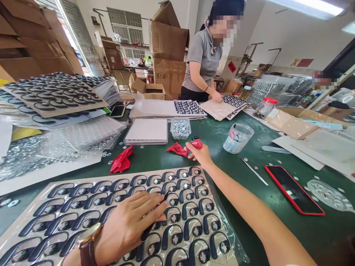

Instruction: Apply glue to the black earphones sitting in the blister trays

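Observation:
My left hand [133, 218], with a brown-strapped watch on its wrist, lies with fingers stretched out across a sheet [177, 212] of black hook-shaped pieces. Most pieces carry a shiny round stone. Dark shapes show at the fingertips and under the palm; I cannot tell whether they are pieces or a tool. Beyond the sheet, my right hand [203, 155] is closed around a small red bottle [196, 144], tilted, its pale end towards a crumpled red cloth [176, 149]. A clear tub of shiny stones [180, 129] stands just behind.
Another red cloth [122, 159] lies left. A clear jar [239, 138], thin stick [253, 171] and red-cased phone [294, 188] lie right. Stacked sheets [55, 94] rise at left. Across the table, a person in a grey shirt [203, 55] handles sheets [222, 109].

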The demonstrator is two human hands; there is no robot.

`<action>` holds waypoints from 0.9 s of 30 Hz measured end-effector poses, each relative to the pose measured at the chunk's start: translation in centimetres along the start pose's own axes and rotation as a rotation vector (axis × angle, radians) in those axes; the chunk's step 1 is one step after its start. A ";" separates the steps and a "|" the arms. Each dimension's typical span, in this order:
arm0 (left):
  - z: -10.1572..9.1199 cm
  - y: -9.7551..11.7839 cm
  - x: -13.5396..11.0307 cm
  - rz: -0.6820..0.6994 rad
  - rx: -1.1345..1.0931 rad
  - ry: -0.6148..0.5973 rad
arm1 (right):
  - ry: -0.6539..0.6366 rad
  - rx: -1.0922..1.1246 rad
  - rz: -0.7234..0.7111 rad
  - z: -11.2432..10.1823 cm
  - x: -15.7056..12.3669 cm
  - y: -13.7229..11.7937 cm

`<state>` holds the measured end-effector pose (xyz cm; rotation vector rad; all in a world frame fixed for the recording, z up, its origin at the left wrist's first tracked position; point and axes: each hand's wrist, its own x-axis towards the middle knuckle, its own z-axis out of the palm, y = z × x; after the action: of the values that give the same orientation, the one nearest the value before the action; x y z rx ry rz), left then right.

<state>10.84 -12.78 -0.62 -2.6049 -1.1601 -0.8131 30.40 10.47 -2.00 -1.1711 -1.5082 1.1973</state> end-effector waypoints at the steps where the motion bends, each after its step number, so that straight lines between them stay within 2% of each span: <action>1: 0.4 0.0 0.5 0.014 -0.010 0.008 | 0.031 -0.007 -0.024 -0.3 0.0 0.0; 4: 2.0 -0.2 1.7 0.059 -0.041 0.021 | 0.095 0.007 -0.135 -1.6 -1.4 -0.5; 6: 3.3 -0.3 2.2 0.094 -0.062 0.018 | 0.045 0.036 -0.176 -2.4 -3.0 -0.7; 11: 5.4 -0.7 2.5 0.136 -0.070 0.052 | -0.059 0.113 -0.132 -3.2 -7.0 0.5; 18: 5.4 -1.0 3.8 0.192 -0.039 0.008 | -0.171 0.028 -0.208 -3.2 -8.5 1.4; 23: 5.9 -0.4 3.6 0.155 -0.012 0.050 | -0.251 -0.010 -0.236 -3.2 -8.7 1.7; 27: 6.0 0.0 3.4 0.142 -0.003 0.051 | -0.245 -0.063 -0.268 -3.1 -8.8 2.0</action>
<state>15.10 -8.42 -3.77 -2.6168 -0.9488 -0.8465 35.41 2.65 -4.07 -0.8506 -1.8334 1.1458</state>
